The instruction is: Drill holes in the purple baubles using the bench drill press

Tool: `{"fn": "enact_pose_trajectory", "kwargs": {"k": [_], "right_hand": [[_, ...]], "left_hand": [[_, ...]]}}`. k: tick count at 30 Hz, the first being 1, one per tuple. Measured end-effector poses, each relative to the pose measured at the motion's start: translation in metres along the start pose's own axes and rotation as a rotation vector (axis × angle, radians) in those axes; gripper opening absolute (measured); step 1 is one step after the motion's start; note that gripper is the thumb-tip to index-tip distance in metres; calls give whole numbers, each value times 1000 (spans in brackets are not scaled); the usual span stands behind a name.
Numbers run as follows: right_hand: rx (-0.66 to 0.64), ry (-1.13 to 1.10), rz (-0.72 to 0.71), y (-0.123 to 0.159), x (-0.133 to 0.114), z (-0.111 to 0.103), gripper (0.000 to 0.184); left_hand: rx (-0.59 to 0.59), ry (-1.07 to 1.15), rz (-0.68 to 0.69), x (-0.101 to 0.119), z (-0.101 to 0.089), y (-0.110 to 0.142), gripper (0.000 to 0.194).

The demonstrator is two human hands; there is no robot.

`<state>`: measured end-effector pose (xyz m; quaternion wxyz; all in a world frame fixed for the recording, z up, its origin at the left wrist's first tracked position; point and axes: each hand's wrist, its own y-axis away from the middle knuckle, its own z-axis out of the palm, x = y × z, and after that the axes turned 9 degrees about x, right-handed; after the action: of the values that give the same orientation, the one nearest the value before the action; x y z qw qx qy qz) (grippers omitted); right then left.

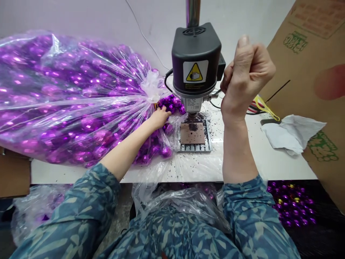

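A black bench drill press (196,54) with a yellow warning label stands in the middle. My right hand (246,77) is raised beside it in a fist, wrapped round the feed lever (216,93). Under the drill head, a brown board (192,133) with a small hole lies on the slotted metal base (196,148), with dark shavings around. My left hand (161,117) reaches over shiny purple balls (174,104) at the neck of a big clear plastic bag (153,88). Its fingers are stretched out and apart; whether they touch a ball, I cannot make out.
Purple balls fill the bag on the left of the white table (242,169). Crumpled white paper (292,135) and a yellow-handled tool (269,109) lie at right by a large cardboard box (304,54). More purple balls (292,203) are below the table's right edge.
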<state>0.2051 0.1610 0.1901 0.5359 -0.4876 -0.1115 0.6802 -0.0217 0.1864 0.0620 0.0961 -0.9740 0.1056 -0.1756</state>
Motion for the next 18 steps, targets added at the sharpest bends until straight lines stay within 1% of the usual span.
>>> {"fn": "enact_pose_trajectory", "kwargs": {"k": [2,3,4,5,6,8,9,11,13,14,16,18], "right_hand": [[-3,22,-3,0,-1,0,67],[-8,39,-3,0,-1,1,66],[-7,50,-2,1,-1,1,67],[-6,50,1,1,-1,1,67],[2,40,4,1,-1,1,67],[12,17,10,1,-1,1,67],[16,14,8,1,-1,1,67],[17,23,-7,2,-1,1,67],[11,31,-14,2,-1,0,67],[4,26,-15,2,-1,-1,67],[-9,11,-3,3,-1,-1,65],[-10,5,0,3,-1,-2,62]], "left_hand": [[134,177,27,9,-15,14,29],[171,310,28,17,-21,23,30],[168,463,12,25,-25,33,31],[131,627,-20,33,-26,44,32],[70,788,-66,42,-24,55,34],[-57,1042,-171,56,-9,74,37],[-96,1121,-221,61,2,81,39],[-106,1193,-304,65,27,87,43],[-57,1195,-365,64,47,86,46],[-25,1182,-382,63,54,84,46],[30,1138,-376,61,61,80,45],[70,1047,-307,61,60,78,45]]}}
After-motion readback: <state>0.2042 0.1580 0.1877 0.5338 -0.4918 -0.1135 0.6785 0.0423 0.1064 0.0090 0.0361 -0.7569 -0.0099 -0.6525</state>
